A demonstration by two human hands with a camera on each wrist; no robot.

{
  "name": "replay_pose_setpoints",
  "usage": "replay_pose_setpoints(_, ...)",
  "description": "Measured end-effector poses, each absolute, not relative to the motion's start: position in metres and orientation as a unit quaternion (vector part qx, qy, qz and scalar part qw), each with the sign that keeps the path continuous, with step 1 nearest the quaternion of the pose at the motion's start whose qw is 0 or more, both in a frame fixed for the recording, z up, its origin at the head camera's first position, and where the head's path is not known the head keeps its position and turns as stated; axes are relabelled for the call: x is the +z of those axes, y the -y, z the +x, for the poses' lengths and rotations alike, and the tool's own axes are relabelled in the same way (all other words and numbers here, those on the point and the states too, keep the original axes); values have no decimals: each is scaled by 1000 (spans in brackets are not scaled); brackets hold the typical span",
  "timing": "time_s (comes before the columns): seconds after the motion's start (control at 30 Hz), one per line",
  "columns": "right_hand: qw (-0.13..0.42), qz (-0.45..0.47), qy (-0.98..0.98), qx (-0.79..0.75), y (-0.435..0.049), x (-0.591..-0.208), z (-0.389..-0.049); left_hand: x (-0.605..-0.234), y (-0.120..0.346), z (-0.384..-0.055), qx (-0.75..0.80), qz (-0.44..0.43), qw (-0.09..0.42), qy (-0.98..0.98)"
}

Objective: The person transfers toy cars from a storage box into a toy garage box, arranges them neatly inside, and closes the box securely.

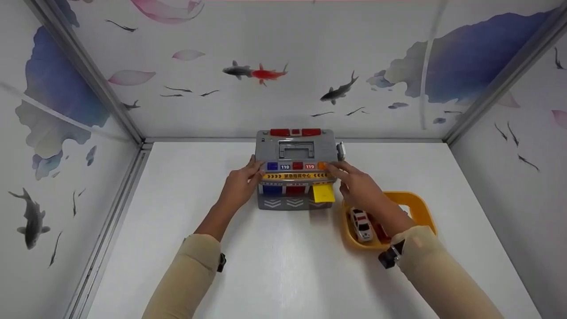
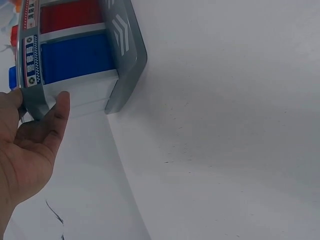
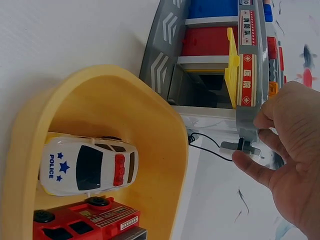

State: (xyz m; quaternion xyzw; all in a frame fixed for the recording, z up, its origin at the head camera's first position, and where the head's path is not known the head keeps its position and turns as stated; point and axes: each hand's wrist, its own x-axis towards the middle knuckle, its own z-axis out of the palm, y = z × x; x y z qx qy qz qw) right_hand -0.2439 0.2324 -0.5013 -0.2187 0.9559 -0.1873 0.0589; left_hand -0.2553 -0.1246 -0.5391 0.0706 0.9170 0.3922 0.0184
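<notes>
White wall panels [image 1: 283, 108] painted with fish and petals are closing off the back and both sides of a white tabletop [image 1: 266, 257]. Near its back edge, around the middle, a grey toy station [image 1: 297, 176] is standing upright. White surface is stretching in front of it and off to its left, while a yellow tray [image 1: 424, 207] is taking up the room by its right front corner. Inside that tray a white police car [image 3: 90, 167] is lying beside a red fire truck [image 3: 95, 217], and the right forearm is passing over its rim.

Both hands are framing the station: the left hand [image 1: 239, 186] is holding the left end of its roof, digits bent round the corner; the right hand [image 1: 361, 188] is gripping the right end, one fingertip reaching the orange button [image 1: 322, 165]. Whether that button is being pressed, one cannot tell.

Up top, the station is showing a grey carrying handle [image 1: 296, 143] and red lights [image 1: 280, 132]. Across its front, a blue door [image 1: 272, 190] and a red door [image 1: 296, 190] are sitting closed, whereas a yellow door [image 1: 324, 193] is jutting outward, exposing a dark compartment [image 3: 207, 90]. White chevrons are marking the base.
</notes>
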Motion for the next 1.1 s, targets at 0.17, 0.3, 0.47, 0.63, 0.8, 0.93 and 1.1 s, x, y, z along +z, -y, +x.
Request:
replay_pose_setpoints(0.17,64,-224,-952,-197,-240,-503,-239,-539,123,-255,398,67,25,-915)
replay_pose_setpoints(0.3,59,-207,-956,-202,-252,-502,-233,-539,122,-256,402,65,27,-913)
replay_pose_setpoints(0.47,47,-196,-956,-213,-275,-504,-225,-539,122,-256,402,65,25,-913)
replay_pose_setpoints(0.63,60,-182,-960,-204,-298,-508,-214,-539,123,-256,400,65,26,-914)
replay_pose_setpoints(0.8,56,-180,-965,-184,-320,-510,-204,-540,122,-255,399,61,28,-914)
replay_pose_setpoints(0.93,43,-182,-966,-176,-339,-514,-197,-540,122,-254,400,67,24,-914)
replay_pose_setpoints(1.1,50,-166,-972,-159,-359,-520,-188,-539,123,-254,402,72,22,-913)
